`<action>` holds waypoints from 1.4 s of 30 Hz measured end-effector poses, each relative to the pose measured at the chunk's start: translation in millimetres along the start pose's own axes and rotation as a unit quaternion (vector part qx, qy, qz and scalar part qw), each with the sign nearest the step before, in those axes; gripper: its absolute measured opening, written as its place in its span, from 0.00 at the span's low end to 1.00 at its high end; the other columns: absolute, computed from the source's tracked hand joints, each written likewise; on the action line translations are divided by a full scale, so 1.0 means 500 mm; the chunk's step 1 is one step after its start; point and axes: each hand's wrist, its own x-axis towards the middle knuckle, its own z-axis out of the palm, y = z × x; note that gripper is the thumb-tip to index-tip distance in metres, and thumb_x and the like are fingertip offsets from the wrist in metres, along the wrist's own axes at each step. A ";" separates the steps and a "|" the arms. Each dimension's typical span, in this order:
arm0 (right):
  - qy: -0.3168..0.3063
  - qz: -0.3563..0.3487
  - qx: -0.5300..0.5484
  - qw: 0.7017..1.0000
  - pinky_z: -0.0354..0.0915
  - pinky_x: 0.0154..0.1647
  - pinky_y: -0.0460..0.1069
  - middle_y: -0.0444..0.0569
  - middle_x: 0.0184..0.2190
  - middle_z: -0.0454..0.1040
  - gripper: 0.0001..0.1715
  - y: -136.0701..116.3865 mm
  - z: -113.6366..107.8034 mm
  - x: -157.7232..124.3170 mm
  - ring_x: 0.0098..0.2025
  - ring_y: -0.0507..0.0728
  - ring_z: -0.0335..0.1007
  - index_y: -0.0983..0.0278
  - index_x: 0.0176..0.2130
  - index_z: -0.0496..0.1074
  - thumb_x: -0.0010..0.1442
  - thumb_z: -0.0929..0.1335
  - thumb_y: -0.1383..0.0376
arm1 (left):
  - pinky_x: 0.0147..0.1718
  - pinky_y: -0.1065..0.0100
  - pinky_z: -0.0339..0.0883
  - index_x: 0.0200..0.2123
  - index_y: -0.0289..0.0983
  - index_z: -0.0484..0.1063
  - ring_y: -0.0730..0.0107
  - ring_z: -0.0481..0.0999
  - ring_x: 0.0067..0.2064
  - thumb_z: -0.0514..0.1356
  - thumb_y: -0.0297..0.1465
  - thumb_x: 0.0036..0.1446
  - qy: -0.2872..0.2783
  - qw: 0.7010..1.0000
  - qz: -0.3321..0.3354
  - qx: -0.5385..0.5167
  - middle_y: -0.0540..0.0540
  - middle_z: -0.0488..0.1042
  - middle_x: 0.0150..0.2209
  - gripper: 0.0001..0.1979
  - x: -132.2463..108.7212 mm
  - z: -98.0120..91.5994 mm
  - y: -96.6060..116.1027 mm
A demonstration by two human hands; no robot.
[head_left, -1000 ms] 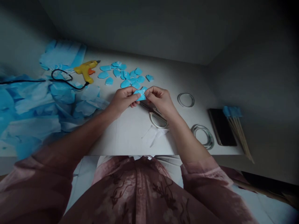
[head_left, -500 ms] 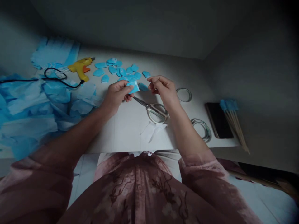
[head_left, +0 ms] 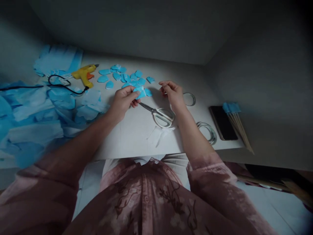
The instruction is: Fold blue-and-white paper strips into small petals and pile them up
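Note:
My left hand [head_left: 124,100] is closed, with thumb and fingers pinching a small folded piece of blue fabric [head_left: 140,92] above the table. To its right, my right hand [head_left: 172,93] hovers apart from the fabric, its fingers loosely bent and nothing visible between them. Below and between the hands lie scissors [head_left: 162,117] with pale handles, their blade tips close to my left fingers. Behind the hands, several small blue petal-shaped pieces [head_left: 103,79] are spread over the table.
A yellow glue gun [head_left: 84,74] with black cord lies back left, near a mask stack [head_left: 60,58] and heaped blue-white fabric [head_left: 36,114]. Right are a tape roll [head_left: 189,99], stacked rings [head_left: 207,133], a phone [head_left: 222,122] and blue-tipped sticks [head_left: 238,122]. White scraps [head_left: 160,135] lie near the table edge.
My right hand has drawn slightly right, away from the blue fabric piece. My left hand still pinches it. The whole view has shifted a little.

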 end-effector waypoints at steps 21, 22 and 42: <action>-0.156 0.043 -0.613 0.773 0.61 0.39 0.50 0.56 0.41 0.81 0.15 -0.066 -0.241 -0.077 0.42 0.61 0.75 0.66 0.42 0.80 0.62 0.68 0.61 | 0.21 0.75 0.62 0.27 0.36 0.73 0.77 0.70 0.23 0.64 0.27 0.56 0.002 0.999 0.047 0.015 0.50 0.74 0.22 0.06 0.008 -0.002 -0.004; -0.151 0.038 -0.584 0.796 0.60 0.38 0.50 0.54 0.38 0.80 0.14 -0.074 -0.231 -0.079 0.39 0.59 0.74 0.66 0.42 0.79 0.62 0.67 0.61 | 0.21 0.75 0.62 0.27 0.36 0.73 0.77 0.70 0.23 0.64 0.27 0.56 0.002 0.997 0.066 0.025 0.49 0.75 0.23 0.06 0.010 -0.003 -0.005; -0.276 -0.156 -0.215 0.924 0.68 0.40 0.49 0.49 0.36 0.80 0.08 -0.181 -0.063 -0.105 0.36 0.53 0.73 0.65 0.39 0.78 0.62 0.68 0.64 | 0.35 0.66 0.68 0.27 0.37 0.76 0.68 0.76 0.34 0.68 0.33 0.53 -0.164 0.943 0.272 0.095 0.46 0.79 0.31 0.07 -0.017 0.001 0.003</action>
